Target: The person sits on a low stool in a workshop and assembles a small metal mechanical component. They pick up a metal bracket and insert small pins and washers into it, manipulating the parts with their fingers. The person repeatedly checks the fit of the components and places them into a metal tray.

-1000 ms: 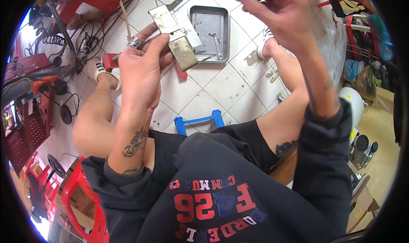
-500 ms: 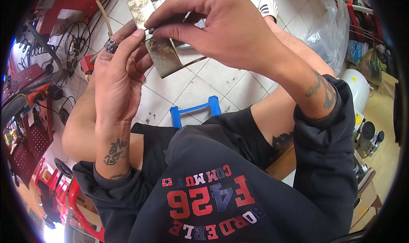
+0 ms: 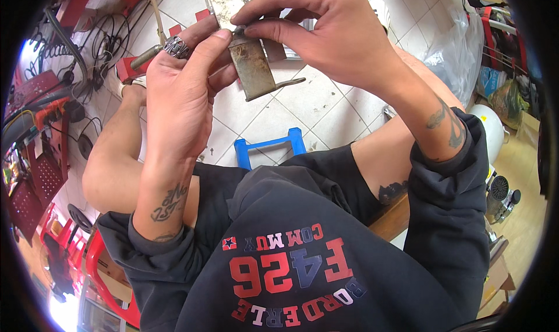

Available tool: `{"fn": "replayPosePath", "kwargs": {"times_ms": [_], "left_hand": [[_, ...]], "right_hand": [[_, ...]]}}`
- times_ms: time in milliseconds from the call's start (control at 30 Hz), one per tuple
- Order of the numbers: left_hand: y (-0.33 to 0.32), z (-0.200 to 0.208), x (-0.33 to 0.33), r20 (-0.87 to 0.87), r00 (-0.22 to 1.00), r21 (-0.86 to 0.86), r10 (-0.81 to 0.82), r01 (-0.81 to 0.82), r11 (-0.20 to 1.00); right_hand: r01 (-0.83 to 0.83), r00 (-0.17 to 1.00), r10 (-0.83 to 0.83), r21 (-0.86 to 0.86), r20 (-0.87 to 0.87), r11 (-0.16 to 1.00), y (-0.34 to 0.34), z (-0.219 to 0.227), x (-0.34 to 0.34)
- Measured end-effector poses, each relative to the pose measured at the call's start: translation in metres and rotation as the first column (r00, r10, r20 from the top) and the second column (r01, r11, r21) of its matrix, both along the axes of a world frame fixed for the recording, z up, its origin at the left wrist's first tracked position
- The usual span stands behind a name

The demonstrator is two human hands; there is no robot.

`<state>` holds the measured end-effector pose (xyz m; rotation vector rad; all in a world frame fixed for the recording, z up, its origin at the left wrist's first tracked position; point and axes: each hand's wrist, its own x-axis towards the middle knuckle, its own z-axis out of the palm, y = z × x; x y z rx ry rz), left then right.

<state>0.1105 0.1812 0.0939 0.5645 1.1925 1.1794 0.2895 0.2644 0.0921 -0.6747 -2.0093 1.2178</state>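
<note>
Above my lap, a worn, stained metal bracket [image 3: 253, 70] hangs between my two hands, its lower plate tilted slightly. From that plate's bottom corner a thin curved arm sticks out to the right. My left hand [image 3: 180, 96], with a ring on one finger, is closed on the bracket's left side, thumb near its middle. My right hand [image 3: 329, 44] pinches a small dark fastener [image 3: 239, 30] at the middle of the bracket; its exact kind is hard to make out. The fingers partly hide the bracket's far side.
A blue plastic frame [image 3: 297, 141] stands on the tiled floor between my legs. Beyond my left hand is a red piece with a coil spring [image 3: 147, 57]. Black cables [image 3: 105, 41] lie at left, a clear plastic bag [image 3: 451, 55] and white tank [image 3: 488, 131] at right.
Both hands and the bracket have shifted right and a little farther away. The bracket has turned, so its curved arm shows more clearly. The pinch on the fastener stays.
</note>
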Motion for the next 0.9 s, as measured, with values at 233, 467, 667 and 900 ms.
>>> {"fn": "replayPosePath", "kwargs": {"times_ms": [233, 467, 667, 900], "left_hand": [[-0.002, -0.006, -0.001, -0.007, 1.0, 0.002, 0.03, -0.03, 1.0], [-0.001, -0.008, 0.003, -0.013, 0.999, -0.001, 0.037, -0.037, 0.999], [-0.001, -0.007, 0.003, -0.056, 0.998, -0.033, 0.042, -0.044, 0.998], [-0.006, -0.011, 0.015, -0.149, 0.988, -0.049, 0.036, -0.044, 0.998]], "right_hand": [[-0.037, 0.999, 0.03, 0.184, 0.042, 0.982, 0.003, -0.002, -0.004], [-0.068, 0.992, 0.034, 0.299, 0.118, 0.952, 0.002, 0.004, 0.0], [-0.116, 0.983, 0.08, 0.222, 0.163, 0.968, 0.001, 0.002, 0.002], [-0.191, 0.889, -0.027, 0.423, 0.457, 0.886, -0.011, 0.014, 0.008]]}}
